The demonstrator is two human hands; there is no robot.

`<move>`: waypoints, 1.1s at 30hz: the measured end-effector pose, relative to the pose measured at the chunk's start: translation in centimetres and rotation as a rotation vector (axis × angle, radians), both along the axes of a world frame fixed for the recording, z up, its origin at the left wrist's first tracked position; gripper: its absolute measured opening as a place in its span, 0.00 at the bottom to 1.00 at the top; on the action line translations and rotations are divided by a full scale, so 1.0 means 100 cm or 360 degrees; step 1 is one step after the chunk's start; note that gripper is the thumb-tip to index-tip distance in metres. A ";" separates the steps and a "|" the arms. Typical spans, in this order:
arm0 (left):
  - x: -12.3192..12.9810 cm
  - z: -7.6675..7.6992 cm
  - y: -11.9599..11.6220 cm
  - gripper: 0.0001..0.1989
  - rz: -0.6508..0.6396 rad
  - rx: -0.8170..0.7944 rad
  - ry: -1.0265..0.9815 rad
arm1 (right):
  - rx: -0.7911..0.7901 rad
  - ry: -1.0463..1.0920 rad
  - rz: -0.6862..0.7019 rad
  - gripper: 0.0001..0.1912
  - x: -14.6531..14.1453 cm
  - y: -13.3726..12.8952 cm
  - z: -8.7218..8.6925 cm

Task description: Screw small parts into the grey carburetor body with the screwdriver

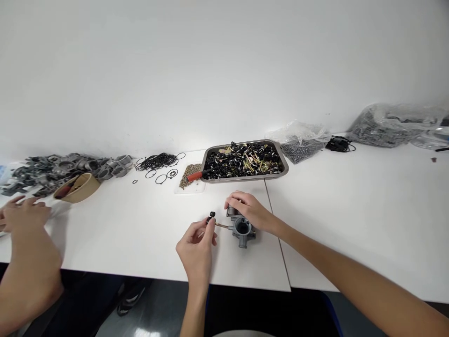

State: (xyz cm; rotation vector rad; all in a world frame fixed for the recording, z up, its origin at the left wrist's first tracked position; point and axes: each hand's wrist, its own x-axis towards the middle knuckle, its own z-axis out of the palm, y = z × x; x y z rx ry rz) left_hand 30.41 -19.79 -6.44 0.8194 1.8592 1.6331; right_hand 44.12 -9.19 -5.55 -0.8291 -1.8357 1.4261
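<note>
A grey metal carburetor (242, 239) rests on the white table, its round bore facing up. My right hand (249, 209) is closed over the far end of the carburetor and steadies it against the tabletop. Between thumb and fingers, my left hand (197, 241) pinches a small black cap or fitting (212, 214). From there a thin brass-coloured rod (221, 225) runs to the carburetor's side. The rod's tip meets the body there; how deep it sits, I cannot tell.
Beyond the carburetor stands a metal tray (245, 179) of black and brass parts, a red-handled tool (195, 176) on its edge. Small brass pieces (189, 174), black O-rings (157, 161), carburetor bodies (66, 164), a tape roll (82, 189) and plastic bags (301, 145) lie around. A co-worker's hand (26, 213) is at left.
</note>
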 end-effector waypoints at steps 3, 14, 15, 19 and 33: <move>0.019 0.001 -0.008 0.17 -0.0134 -0.0013 -0.0007 | 0.0009 0.0001 -0.0055 0.16 0.000 -0.001 0.001; 0.002 0.011 -0.013 0.16 -0.0691 -0.0140 -0.0267 | -0.0016 -0.0030 0.0206 0.20 0.004 0.003 0.001; 0.001 0.010 -0.012 0.16 -0.0677 -0.0163 -0.0262 | -0.0009 -0.0037 0.0215 0.20 0.004 0.003 0.001; 0.001 0.010 -0.012 0.16 -0.0629 -0.0270 -0.0169 | 0.0009 -0.0055 0.0234 0.20 0.004 0.003 0.001; 0.001 0.013 -0.015 0.12 -0.0718 -0.0052 -0.0313 | -0.0024 -0.0040 0.0251 0.19 0.005 0.003 0.001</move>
